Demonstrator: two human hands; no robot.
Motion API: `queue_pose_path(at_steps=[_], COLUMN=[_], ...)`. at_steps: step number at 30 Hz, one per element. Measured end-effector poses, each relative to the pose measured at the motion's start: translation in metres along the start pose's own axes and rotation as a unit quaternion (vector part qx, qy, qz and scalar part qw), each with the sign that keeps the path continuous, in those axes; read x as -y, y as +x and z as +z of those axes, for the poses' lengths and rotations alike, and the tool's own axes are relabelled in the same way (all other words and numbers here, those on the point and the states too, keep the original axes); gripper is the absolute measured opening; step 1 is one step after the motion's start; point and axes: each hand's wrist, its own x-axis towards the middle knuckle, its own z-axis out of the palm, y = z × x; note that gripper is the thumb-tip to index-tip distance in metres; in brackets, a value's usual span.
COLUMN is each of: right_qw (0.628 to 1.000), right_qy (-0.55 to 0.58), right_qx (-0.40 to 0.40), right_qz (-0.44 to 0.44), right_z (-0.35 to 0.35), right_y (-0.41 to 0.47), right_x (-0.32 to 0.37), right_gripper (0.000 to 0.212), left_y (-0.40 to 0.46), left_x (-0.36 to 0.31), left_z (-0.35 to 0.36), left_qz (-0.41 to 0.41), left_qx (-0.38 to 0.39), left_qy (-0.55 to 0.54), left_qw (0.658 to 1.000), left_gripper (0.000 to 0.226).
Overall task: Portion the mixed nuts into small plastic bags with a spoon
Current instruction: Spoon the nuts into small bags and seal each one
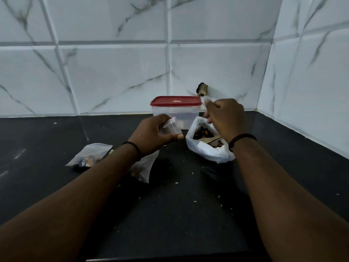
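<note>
Two bare forearms reach over a black counter (188, 214), each wrist wearing one dark band. The left hand (153, 134) holds one small clear plastic bag (171, 127) above the counter, the fingers curled around its far side and the thumb stretched along its near edge; whether that bag holds anything cannot be told. The right hand (225, 115) is closed in a fist over the raised rim of one white plastic bag (209, 150), its fingers curled together on a strip of white plastic that sticks up behind the knuckles. That white bag sits open on the counter, just right of the left hand, and the mixed nuts (203, 133) show as a dark and tan heap inside it. One spoon (209, 139), pale gold, lies in the nuts with its handle toward the right wrist; neither hand touches it.

Two small filled bags lie on the counter to the left: one (90, 156) clear of the left forearm, the other (144, 167) partly hidden under it. Behind the hands stands one clear tub with a red lid (175, 101), against the marble-patterned tile wall (113, 72). Pale crumbs (194, 201) are scattered across the counter.
</note>
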Motion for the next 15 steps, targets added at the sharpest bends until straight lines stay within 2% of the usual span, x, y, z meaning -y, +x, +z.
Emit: queue_pose_path(at_steps=[1, 3, 6, 8, 11, 13, 15], right_qw=[0.998, 0.987, 0.97, 0.949, 0.928, 0.932, 0.939], right_qy=[-0.068, -0.136, -0.11, -0.144, -0.194, -0.162, -0.137], right_qx=[0.009, 0.088, 0.214, 0.279, 0.314, 0.319, 0.311], right_qz=[0.011, 0.027, 0.022, 0.01, -0.042, -0.054, -0.055], right_z=[-0.005, -0.012, -0.012, -0.008, -0.002, 0.0, 0.001], right_y=[0.004, 0.006, 0.0, -0.005, -0.011, -0.013, -0.012], right_x=[-0.009, -0.018, -0.009, 0.003, 0.016, 0.017, 0.016], right_gripper=[0.044, 0.035, 0.056, 0.067, 0.047, 0.026, 0.016], left_y=[0.0, 0.001, 0.0, 0.0, 0.0, 0.0, 0.001], left_x=[-0.002, -0.007, -0.01, -0.009, -0.004, -0.001, 0.001], left_z=[0.002, 0.005, 0.01, 0.011, 0.011, 0.008, 0.006], left_qz=[0.0, 0.001, 0.01, 0.011, -0.004, -0.008, -0.013], left_qx=[0.006, 0.016, 0.02, 0.016, 0.007, 0.008, 0.003], left_qy=[-0.008, -0.024, -0.034, -0.029, -0.024, -0.019, -0.02], left_qw=[1.0, 1.0, 0.999, 0.999, 1.0, 1.0, 1.0], left_gripper=[0.038, 0.049, 0.056, 0.054, 0.057, 0.056, 0.055])
